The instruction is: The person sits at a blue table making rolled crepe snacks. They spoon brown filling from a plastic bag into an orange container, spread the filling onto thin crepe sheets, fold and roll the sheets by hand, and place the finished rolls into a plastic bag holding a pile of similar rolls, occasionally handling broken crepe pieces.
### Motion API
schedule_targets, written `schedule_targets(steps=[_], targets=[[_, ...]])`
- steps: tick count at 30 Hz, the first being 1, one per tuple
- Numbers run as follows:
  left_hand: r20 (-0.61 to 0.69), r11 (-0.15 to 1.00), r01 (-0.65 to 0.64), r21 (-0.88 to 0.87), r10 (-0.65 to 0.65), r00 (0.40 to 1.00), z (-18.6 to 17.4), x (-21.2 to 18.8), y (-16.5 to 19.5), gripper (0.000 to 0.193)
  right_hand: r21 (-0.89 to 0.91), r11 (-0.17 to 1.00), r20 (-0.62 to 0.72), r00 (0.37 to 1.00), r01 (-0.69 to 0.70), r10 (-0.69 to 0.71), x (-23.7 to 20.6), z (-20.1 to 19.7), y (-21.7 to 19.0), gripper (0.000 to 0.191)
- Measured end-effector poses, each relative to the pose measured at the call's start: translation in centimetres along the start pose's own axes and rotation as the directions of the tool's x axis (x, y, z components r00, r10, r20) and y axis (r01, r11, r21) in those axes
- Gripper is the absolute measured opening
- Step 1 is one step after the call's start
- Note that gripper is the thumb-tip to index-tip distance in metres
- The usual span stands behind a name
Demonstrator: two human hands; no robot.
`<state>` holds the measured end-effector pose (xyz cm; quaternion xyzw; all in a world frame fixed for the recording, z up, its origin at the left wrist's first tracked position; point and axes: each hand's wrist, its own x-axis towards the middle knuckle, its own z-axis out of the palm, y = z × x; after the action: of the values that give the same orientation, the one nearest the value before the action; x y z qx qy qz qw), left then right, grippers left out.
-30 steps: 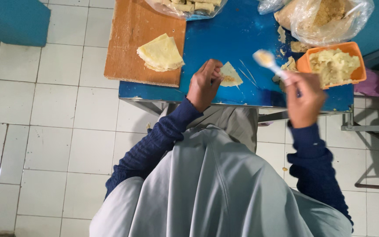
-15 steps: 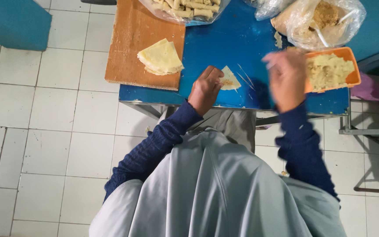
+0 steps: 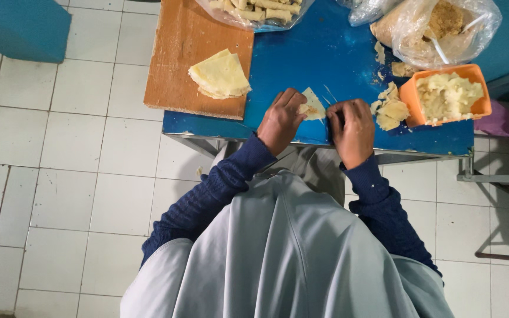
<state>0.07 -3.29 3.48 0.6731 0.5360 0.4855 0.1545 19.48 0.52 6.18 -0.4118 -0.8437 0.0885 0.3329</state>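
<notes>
A thin triangular pastry wrapper (image 3: 312, 103) lies on the blue table (image 3: 301, 56) near its front edge. My left hand (image 3: 281, 119) rests on the wrapper's left side, fingers pressing it. My right hand (image 3: 351, 128) is beside the wrapper's right edge, fingers curled down at it; whether it holds anything is hidden. An orange tub (image 3: 450, 94) of pale mashed filling stands to the right of my right hand. A stack of folded wrappers (image 3: 220, 76) lies on a wooden board (image 3: 189, 56) to the left.
A clear bag of rolled pastries (image 3: 257, 12) sits at the table's back. A plastic bag of brown crumbs (image 3: 440, 29) lies behind the tub. Loose wrapper scraps (image 3: 391, 109) lie beside the tub. White tiled floor (image 3: 60, 176) surrounds the table; a metal frame (image 3: 496, 176) stands at right.
My right hand, raised with a spoon near the tub a second ago, has come down to the wrapper's right edge; the spoon is no longer seen. My left hand has stayed on the wrapper.
</notes>
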Motion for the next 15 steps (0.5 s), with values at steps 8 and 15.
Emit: schedule_targets(steps=[8,15], targets=[[0.032,1.0,-0.002,0.016,0.002,0.999,-0.01,-0.22,-0.17,0.031,-0.032,0.999,0.01,1.0,-0.013,0.013,0.13,0.33,-0.44,0.01],[0.055,0.997,-0.034,0.071,0.03,0.998,-0.26,-0.58,-0.08,0.03,-0.066,0.996,-0.039,0.998,0.054,-0.056,-0.03,0.49,-0.79,0.015]])
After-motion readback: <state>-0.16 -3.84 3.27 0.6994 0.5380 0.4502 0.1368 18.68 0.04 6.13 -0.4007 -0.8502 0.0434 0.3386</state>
